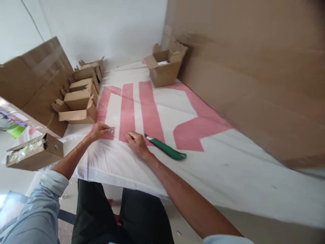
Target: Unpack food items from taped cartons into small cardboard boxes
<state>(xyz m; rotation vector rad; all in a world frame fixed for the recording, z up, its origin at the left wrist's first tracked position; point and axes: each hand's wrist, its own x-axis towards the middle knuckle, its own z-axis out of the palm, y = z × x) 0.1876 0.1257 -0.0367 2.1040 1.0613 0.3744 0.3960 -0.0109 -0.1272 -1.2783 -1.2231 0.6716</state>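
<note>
My left hand (99,130) rests on the white cloth with pink shapes (193,162), its fingers pinched round a small shiny object (111,130) I cannot make out. My right hand (135,142) lies just to its right on the cloth, fingers curled down, with nothing visible in it. A green utility knife (167,149) lies on the cloth right beside my right hand, its blade end pointing toward the hand.
Several small cardboard boxes (78,101) are stacked at the cloth's left edge. An open cardboard box (165,67) stands at the back. A long box with clear packets (33,152) sits at near left. Large cardboard sheets (254,78) lean on the right and the left.
</note>
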